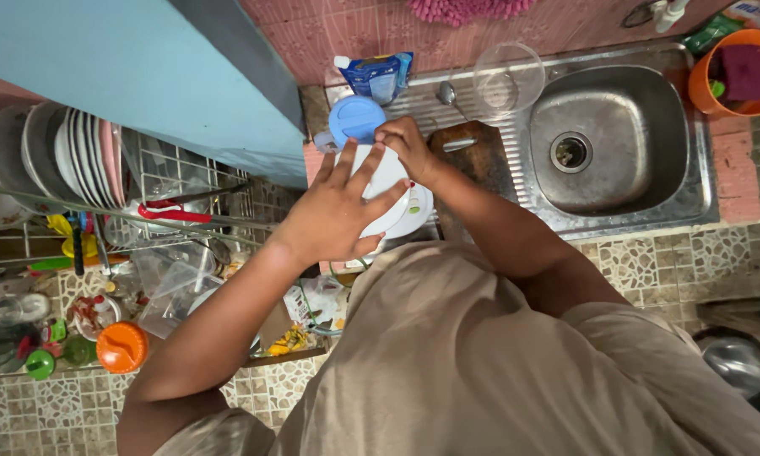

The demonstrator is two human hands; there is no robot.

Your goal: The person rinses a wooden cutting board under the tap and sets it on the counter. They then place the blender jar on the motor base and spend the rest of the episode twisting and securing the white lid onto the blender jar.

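Note:
My left hand (338, 211) lies spread, palm down, over a white round appliance (405, 198) on the counter left of the sink, steadying it. My right hand (403, 142) pinches something small at the appliance's top rim, just below a blue round lid (356, 118); what the fingers grip is hidden. A dark wooden cutting board (481, 156) with a metal utensil (458, 145) on it lies beside my right wrist.
A steel sink (608, 139) is to the right, with a clear glass bowl (508, 78) and a spoon on its drainboard. An orange tub (734, 72) holds a sponge. A dish rack (84, 160) with plates stands left; an orange cup (121, 347) below.

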